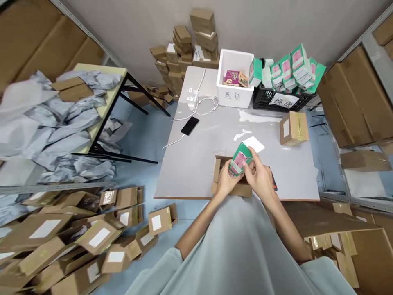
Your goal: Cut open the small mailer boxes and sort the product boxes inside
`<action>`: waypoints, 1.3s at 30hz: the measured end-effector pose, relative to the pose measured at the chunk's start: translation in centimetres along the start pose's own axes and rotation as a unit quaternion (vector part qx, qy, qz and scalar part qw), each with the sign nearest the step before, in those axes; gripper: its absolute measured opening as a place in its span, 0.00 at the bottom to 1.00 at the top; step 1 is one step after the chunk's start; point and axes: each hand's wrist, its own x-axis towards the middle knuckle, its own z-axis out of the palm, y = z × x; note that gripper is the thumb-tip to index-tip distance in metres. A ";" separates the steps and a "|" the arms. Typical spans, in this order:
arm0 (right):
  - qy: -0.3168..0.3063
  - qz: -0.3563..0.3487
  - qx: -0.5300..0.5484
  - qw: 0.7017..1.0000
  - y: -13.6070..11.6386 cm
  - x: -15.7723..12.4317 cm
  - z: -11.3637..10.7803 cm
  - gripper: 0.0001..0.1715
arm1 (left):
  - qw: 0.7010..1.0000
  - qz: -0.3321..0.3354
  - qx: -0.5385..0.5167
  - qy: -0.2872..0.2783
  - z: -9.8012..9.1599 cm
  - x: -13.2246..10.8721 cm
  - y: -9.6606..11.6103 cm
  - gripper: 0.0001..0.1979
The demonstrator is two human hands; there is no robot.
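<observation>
A small green box with a pink panel (239, 159) is held tilted between my two hands, above an opened cardboard carton (217, 174) at the table's near edge. My left hand (227, 179) grips its lower left corner, fingers closed. On the right side, my right hand (258, 174) pinches the box with thumb and fingers. Behind it lies a white sheet or pad (254, 144). A dark red-and-black item (273, 180) shows partly beside my right hand; its kind is unclear.
The grey table (184, 172) bears a phone (190, 125) on a white cable, a white bin (236, 98), a black crate (260, 98) of green boxes and a taped carton (294, 128). Cartons (101, 237) crowd the floor at left; grey bags (76, 123) cover a side table.
</observation>
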 end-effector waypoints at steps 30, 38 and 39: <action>0.019 -0.064 0.287 0.955 -3.9 11.7 2.3 0.50 | 0.939 -0.025 -0.321 -0.123 -8.1 0.8 8.7 0.40; 0.120 -0.045 0.320 0.939 -5.5 10.3 3.4 0.54 | 0.933 0.014 -0.347 -0.090 -8.7 0.6 8.9 0.34; 0.124 -0.043 0.331 0.934 -5.3 10.0 3.4 0.55 | 0.931 0.012 -0.352 -0.100 -9.0 0.5 8.8 0.34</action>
